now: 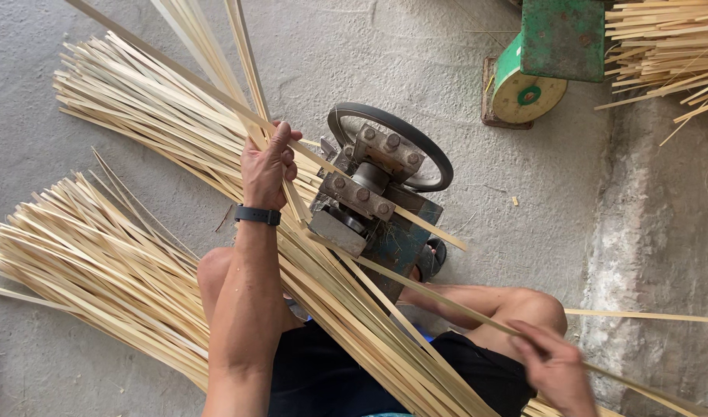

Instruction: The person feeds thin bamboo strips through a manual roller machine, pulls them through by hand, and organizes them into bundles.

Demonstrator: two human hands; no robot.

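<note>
From the head camera, looking down past my knees, my left hand was closed around a few bamboo strips lifted out of the long bundle that lay slanting across my lap and over the concrete floor. My right hand, blurred low at the frame's edge, was pinched narrow on the near end of a single strip that ran up across the small splitting machine between my legs, its dark handwheel on the far side. A second heap of strips lay to my left, well apart from the machine, and a green weighing scale stood farther off beside another stack. I judged I was at the sorting-and-feeding step: one strip singled out, the rest held aside. The next move would call for lining that strip's end squarely with the machine's mouth while keeping the lifted strips clear; whether the strip touched the rollers I could not tell.
</note>
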